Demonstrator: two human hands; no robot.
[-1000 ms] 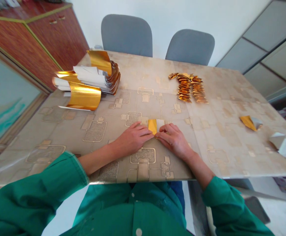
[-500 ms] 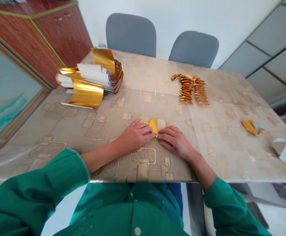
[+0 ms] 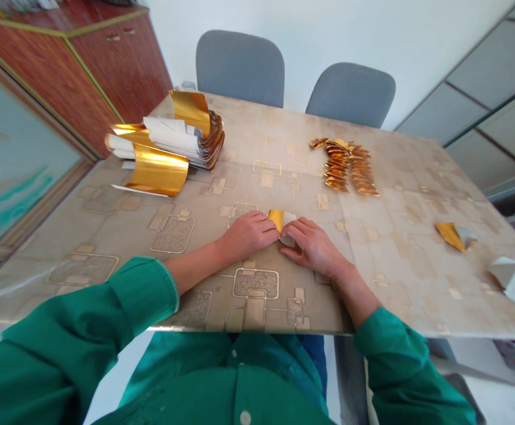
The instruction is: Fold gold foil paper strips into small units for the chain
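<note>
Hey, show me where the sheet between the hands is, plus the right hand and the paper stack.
Sheet [image 3: 276,219]: head view, on its gold part.
Right hand [image 3: 316,245]: head view, back of the hand.
Paper stack [image 3: 174,139]: head view, white sheets.

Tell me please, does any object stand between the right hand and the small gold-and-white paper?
Nothing visible stands between them. The right hand has its fingertips at the white part of the small paper; the left hand is at the gold side, not blocking it.
</note>
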